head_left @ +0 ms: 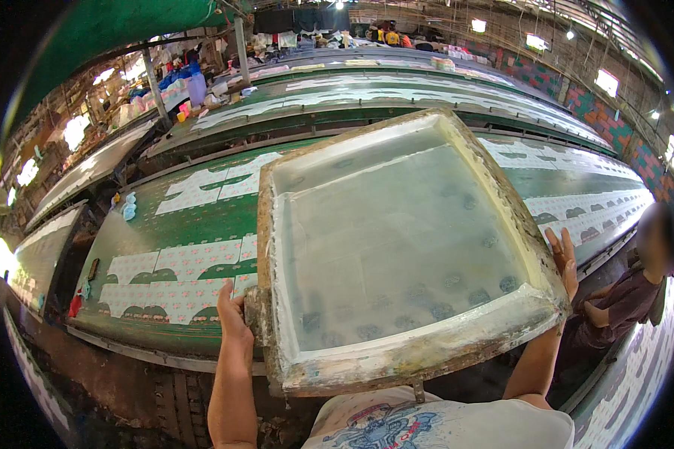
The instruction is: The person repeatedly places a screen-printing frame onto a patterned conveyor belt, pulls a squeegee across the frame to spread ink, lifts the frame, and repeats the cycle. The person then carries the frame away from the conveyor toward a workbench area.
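Note:
I hold a large screen printing frame up in front of my chest, tilted. It has a worn, stained rim and a pale, translucent mesh with dark round motifs along its lower and right edges. My left hand grips its left side by a block on the rim; the thumb shows, and the other fingers are partly hidden. On the right side, my right hand is closed round the rim with its fingertips showing. Behind the frame, cut fabric pieces printed with small pink motifs lie on a long green printing table.
More long tables with rows of pale pieces run across the back. A person in a dark shirt stands close on the right. A metal post rises at the left. A light blue object sits on the green table's left end.

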Available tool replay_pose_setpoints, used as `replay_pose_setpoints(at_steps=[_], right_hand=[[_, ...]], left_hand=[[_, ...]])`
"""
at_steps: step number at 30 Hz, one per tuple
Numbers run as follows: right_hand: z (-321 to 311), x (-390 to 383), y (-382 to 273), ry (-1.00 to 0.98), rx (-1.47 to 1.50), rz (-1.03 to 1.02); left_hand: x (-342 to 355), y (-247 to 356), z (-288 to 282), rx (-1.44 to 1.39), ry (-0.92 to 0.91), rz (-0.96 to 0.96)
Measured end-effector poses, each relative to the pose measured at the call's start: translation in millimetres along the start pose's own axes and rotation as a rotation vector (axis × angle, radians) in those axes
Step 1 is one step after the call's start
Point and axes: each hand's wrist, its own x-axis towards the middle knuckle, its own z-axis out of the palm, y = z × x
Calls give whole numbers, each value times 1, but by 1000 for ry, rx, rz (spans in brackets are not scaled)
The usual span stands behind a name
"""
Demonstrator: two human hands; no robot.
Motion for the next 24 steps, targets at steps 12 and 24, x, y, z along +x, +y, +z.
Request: replay_pose_setpoints(at_steps=[12, 24], right_hand=[[-41, 15, 18, 436, -306, 225], [-12, 72, 72, 79, 176, 193]], left_hand=[[10, -12, 18, -228, -54, -107], [27, -27, 32, -113, 194, -20]])
